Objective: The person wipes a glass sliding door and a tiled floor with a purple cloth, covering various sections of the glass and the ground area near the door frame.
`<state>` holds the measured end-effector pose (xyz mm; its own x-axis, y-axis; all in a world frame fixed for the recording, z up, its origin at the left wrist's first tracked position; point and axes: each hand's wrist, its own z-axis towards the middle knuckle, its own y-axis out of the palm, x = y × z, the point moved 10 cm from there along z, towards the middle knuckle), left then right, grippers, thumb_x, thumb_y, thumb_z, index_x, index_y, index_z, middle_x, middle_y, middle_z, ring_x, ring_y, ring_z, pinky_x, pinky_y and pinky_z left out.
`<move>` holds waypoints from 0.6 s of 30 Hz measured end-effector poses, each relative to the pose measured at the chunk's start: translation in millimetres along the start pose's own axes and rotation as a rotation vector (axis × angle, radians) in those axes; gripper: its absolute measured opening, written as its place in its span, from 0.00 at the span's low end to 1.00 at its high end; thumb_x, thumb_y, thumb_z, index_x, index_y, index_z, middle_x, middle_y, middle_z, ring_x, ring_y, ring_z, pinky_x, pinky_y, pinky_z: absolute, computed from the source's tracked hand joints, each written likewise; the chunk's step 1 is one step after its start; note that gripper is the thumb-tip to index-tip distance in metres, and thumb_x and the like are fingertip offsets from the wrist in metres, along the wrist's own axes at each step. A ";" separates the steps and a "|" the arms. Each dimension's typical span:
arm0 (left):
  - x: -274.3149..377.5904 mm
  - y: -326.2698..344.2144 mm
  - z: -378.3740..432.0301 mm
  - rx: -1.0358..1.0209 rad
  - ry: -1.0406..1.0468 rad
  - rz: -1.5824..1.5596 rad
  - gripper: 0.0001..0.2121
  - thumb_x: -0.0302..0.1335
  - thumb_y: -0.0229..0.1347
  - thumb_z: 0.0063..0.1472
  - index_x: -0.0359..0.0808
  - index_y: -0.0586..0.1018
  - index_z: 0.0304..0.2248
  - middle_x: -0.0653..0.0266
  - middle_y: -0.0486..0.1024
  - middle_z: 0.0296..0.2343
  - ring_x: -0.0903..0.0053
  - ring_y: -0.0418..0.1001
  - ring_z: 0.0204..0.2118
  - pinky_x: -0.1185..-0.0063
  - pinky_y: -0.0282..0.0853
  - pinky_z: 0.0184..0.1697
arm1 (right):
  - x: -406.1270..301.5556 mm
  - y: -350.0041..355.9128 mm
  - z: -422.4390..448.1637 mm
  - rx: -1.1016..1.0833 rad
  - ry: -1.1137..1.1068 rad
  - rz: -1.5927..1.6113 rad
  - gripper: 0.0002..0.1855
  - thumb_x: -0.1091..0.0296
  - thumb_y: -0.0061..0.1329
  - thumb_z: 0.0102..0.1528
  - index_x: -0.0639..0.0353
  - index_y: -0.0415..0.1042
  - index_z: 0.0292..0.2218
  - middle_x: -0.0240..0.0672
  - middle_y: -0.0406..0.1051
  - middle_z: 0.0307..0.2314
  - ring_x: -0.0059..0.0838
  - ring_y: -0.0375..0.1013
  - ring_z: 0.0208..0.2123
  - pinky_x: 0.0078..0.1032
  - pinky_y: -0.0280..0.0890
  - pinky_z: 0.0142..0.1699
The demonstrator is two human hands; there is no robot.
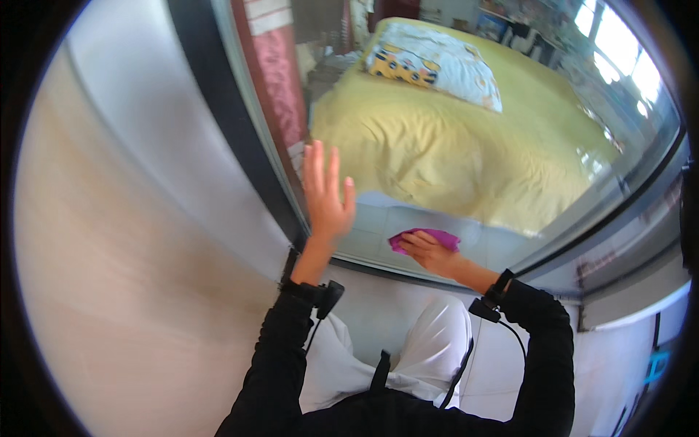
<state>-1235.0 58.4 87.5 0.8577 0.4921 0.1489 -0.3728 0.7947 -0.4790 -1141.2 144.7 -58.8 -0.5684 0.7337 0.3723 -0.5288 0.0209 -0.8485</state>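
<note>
Before me stands a large glass pane (377,229) in a dark frame (240,125). My right hand (428,254) presses a magenta cloth (442,238) to the lower part of the glass, its fingers spread over the cloth. Higher up and to the left, my left hand (327,196) is raised with the fingers apart and nothing in it. It is beside the left side of the frame, a little blurred; whether its palm touches the glass I cannot tell.
Through the glass show a bed with a yellow sheet (437,136), a light blue pillow (437,60) and a pink curtain (278,82). A pale wall (136,246) rises close on my left. At the far right is a blue plastic object (657,366).
</note>
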 end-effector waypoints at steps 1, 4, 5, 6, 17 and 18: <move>-1.0 1.0 3.8 -0.011 -0.008 -0.022 0.22 0.24 0.41 0.53 0.27 0.56 0.48 0.49 0.45 0.51 0.57 0.42 0.55 0.67 0.37 0.55 | 12.5 -23.4 12.3 0.023 -0.015 -0.022 0.19 0.72 0.42 0.41 0.71 0.66 0.37 0.41 0.61 0.42 0.38 0.57 0.47 0.32 0.50 0.53; -28.2 -32.5 32.6 0.134 -0.076 -0.004 0.22 0.24 0.42 0.53 0.28 0.55 0.49 0.50 0.45 0.51 0.58 0.42 0.54 0.67 0.38 0.54 | 102.3 -141.0 72.3 0.300 0.198 0.138 0.22 0.72 0.43 0.39 0.64 0.66 0.39 0.41 0.63 0.39 0.35 0.60 0.44 0.32 0.55 0.50; -45.1 -46.5 26.4 0.223 -0.116 0.005 0.22 0.24 0.41 0.54 0.28 0.55 0.49 0.50 0.45 0.51 0.59 0.43 0.54 0.67 0.38 0.54 | 113.8 -176.1 100.9 0.322 0.085 0.014 0.22 0.73 0.43 0.38 0.63 0.66 0.40 0.40 0.63 0.39 0.36 0.60 0.44 0.33 0.56 0.48; -59.2 -60.9 30.5 0.378 -0.160 -0.047 0.24 0.26 0.43 0.53 0.29 0.54 0.50 0.48 0.46 0.51 0.57 0.43 0.54 0.66 0.39 0.54 | 136.3 -216.8 124.7 0.437 0.115 -0.135 0.23 0.73 0.43 0.38 0.62 0.66 0.40 0.37 0.64 0.39 0.36 0.60 0.45 0.33 0.57 0.46; -152.2 21.9 27.3 0.229 -0.616 -0.447 0.21 0.30 0.36 0.59 0.31 0.51 0.51 0.54 0.47 0.52 0.67 0.44 0.55 0.76 0.39 0.55 | 149.0 -92.3 214.4 0.456 0.192 -0.342 0.24 0.70 0.41 0.42 0.65 0.62 0.43 0.37 0.57 0.46 0.34 0.53 0.49 0.36 0.49 0.52; -153.5 26.5 25.3 0.222 -0.611 -0.439 0.21 0.31 0.35 0.59 0.31 0.51 0.51 0.55 0.47 0.52 0.68 0.44 0.55 0.77 0.39 0.56 | 131.7 -41.3 193.8 0.336 0.191 -0.238 0.23 0.70 0.40 0.43 0.65 0.61 0.43 0.37 0.57 0.46 0.35 0.54 0.48 0.36 0.49 0.52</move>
<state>-1385.5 13.0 73.9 0.6204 0.1731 0.7649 -0.1616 0.9826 -0.0913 -1316.4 108.8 98.2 -0.2960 0.8480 0.4396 -0.8242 0.0058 -0.5662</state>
